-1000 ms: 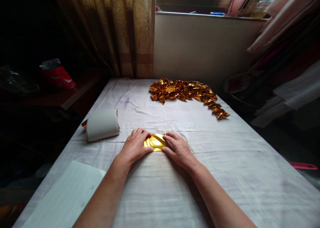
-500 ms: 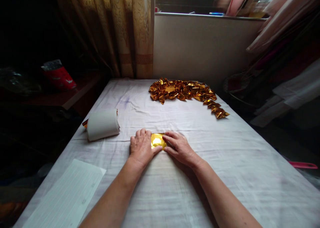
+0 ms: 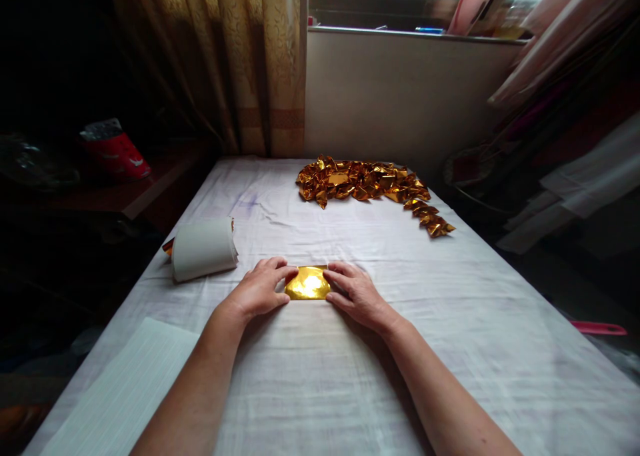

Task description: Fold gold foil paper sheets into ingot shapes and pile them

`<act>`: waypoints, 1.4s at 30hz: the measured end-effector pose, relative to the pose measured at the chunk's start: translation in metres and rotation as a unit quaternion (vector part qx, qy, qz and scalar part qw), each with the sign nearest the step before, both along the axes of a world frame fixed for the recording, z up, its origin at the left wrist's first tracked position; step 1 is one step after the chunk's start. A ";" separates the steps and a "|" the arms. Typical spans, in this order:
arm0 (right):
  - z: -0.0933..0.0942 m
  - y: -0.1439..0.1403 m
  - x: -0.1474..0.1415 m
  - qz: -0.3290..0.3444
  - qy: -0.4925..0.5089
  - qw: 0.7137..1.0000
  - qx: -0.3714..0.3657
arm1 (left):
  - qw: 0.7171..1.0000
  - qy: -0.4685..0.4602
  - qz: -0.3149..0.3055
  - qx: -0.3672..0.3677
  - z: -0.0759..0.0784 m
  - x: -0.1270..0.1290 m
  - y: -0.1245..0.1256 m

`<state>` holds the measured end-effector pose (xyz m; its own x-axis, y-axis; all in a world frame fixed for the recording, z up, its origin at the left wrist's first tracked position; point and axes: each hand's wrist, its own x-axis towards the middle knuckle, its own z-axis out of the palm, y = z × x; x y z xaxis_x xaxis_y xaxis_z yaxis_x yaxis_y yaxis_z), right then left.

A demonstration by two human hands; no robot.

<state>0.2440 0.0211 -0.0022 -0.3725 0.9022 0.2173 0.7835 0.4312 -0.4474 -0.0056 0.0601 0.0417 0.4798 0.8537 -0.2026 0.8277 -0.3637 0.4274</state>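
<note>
The left hand [image 3: 257, 289] and right hand [image 3: 357, 295] lie flat and apart on the cloth [image 3: 320, 376], fingertips pressing the two short ends of a gold foil [image 3: 307, 283] that rests folded between them, straight ahead at 12 o'clock. To crease it cleanly, I judge both hands should hold even downward pressure, keep the edges squared, and run the fingertips outward from the middle. Folded pieces [image 3: 367, 184] sit heaped farther off toward 1 o'clock, and a paper roll [image 3: 203, 249] lies at 10 o'clock.
</note>
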 end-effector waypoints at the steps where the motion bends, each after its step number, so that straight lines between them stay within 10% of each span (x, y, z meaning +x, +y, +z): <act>1: -0.001 0.000 0.000 0.000 0.000 1.000 0.001 | 1.000 0.001 -0.004 -0.005 0.000 -0.002 0.001; 15: -0.007 0.002 0.002 0.002 0.033 0.999 0.002 | 0.999 0.009 0.015 0.027 0.004 0.008 -0.002; 24: 0.015 0.003 -0.045 -0.233 -0.024 0.972 -0.033 | 0.998 0.020 0.019 0.049 0.002 0.011 -0.004; 29: 0.003 -0.004 -0.068 -0.239 -0.088 0.966 0.032 | 0.999 0.018 0.025 0.040 0.001 0.010 -0.004; 42: -0.016 -0.020 -0.016 -0.235 -0.125 0.962 0.053 | 0.999 0.019 0.028 0.023 0.006 0.012 -0.005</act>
<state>0.2282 0.0009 -0.0180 0.0185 0.9616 0.2740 0.9808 0.0357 -0.1918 0.0061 0.0552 0.0476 0.4240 0.8878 -0.1789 0.8624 -0.3356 0.3789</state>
